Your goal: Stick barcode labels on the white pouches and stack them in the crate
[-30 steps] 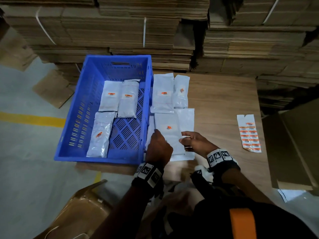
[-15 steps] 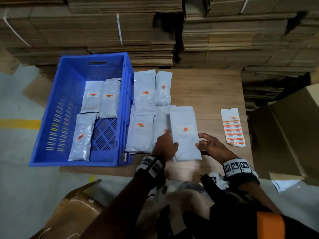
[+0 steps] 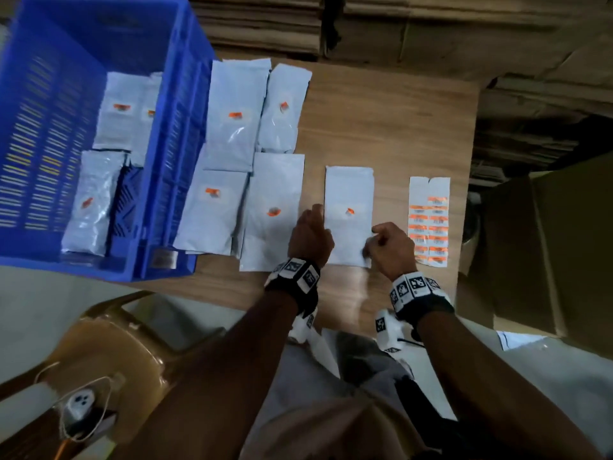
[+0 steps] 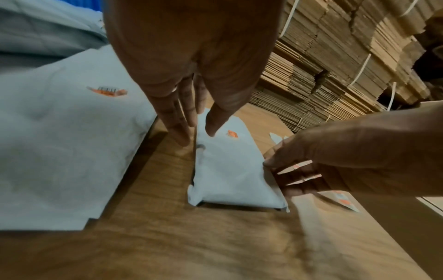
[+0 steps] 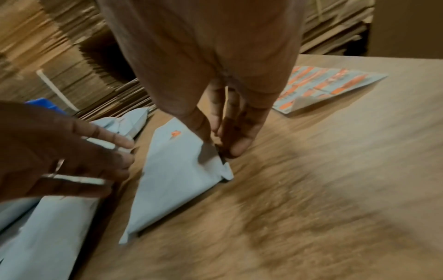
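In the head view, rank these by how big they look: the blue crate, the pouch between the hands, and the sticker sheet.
1. blue crate
2. pouch between the hands
3. sticker sheet

crate [image 3: 99, 134] left | pouches [image 3: 275, 207] middle | label sheet [image 3: 429, 224] right

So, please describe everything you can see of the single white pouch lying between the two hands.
The flat rectangular white pouch looks like thin plastic film with slightly puffed contents. It lies flat on the brown wooden table, apart from the other pouches, long side pointing away from the person. A small orange barcode label sits near its middle. The left hand touches its left edge with straight fingers; the right hand pinches its right edge near the corner.
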`<move>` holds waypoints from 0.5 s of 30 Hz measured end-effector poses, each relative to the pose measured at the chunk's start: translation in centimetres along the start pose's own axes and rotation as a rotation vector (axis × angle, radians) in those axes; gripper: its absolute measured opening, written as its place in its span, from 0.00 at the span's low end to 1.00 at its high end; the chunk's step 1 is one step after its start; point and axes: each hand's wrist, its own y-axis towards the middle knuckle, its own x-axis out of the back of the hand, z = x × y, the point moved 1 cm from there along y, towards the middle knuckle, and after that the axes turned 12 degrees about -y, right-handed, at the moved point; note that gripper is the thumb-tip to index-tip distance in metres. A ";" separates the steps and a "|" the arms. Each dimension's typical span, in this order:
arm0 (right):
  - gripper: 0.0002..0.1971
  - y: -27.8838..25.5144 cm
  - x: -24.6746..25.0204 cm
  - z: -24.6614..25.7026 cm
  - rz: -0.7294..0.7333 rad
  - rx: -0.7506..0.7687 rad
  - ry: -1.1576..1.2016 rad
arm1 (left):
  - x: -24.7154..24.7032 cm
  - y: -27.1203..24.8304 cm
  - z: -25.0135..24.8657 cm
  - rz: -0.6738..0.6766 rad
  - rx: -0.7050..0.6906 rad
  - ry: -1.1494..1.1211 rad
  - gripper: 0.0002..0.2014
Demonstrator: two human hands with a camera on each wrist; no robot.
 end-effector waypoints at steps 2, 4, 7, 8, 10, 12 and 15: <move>0.08 -0.1 -0.6 -0.2 -0.077 0.036 0.030 | -0.1 0.0 0.5 -0.036 -0.085 0.035 0.23; 0.07 -0.3 -1.0 0.0 -0.160 0.095 0.065 | 0.2 0.4 0.7 -0.066 -0.170 0.113 0.20; 0.06 -0.3 -1.4 0.9 -0.261 0.183 0.026 | 0.5 2.0 1.0 -0.096 -0.348 0.332 0.21; 0.06 -0.1 -1.6 1.1 -0.276 0.194 0.018 | 0.7 2.6 0.8 -0.070 -0.385 0.393 0.24; 0.08 0.4 -2.1 1.3 -0.295 0.214 -0.002 | 0.7 3.9 0.4 0.082 -0.364 0.519 0.31; 0.08 0.9 -2.5 1.5 -0.328 0.224 0.008 | 0.4 4.9 0.4 0.208 -0.334 0.635 0.36; 0.09 1.4 -2.9 1.7 -0.388 0.197 0.039 | 0.3 5.9 0.5 0.286 -0.368 0.647 0.39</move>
